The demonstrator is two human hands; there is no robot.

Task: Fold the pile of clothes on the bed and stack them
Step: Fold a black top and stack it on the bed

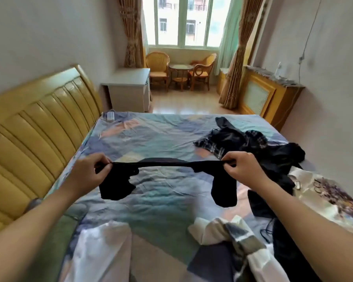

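Overall: a person stands at the side of a bed, both forearms reaching out over it.
Bed (pixel 161 129): widest thing in view; patterned sheet in blue, teal and peach, wrinkled; yellow padded headboard (pixel 35 123) along the left.
Window (pixel 183 21): far wall, green frame, bright daylight; brown curtains (pixel 240 49) tied back on either side.
Seating: two wicker chairs (pixel 158 67) flank a small round table (pixel 180 68) under the window.
Desk (pixel 128 88): pale, between the headboard and the chairs.
Pile of clothes (pixel 253 143): dark heap on the right half of the bed, a plaid piece showing at its left edge; apart from the held garment.
Light garments (pixel 228 233): white and dark-striped cloth at the near edge of the bed, below the hands; a printed cream piece (pixel 324 192) lies further right.
Black garment (pixel 163 164): small, thin, stretched level between the two hands above the sheet; one end hangs down below each hand.
Left hand (pixel 90 169): fingers curled, pinches the left end of the black garment.
Right hand (pixel 243 165): fingers curled, pinches the right end; hands set wide apart.
Small white object (pixel 110 116): lies on the far left corner of the sheet; too blurred to identify.
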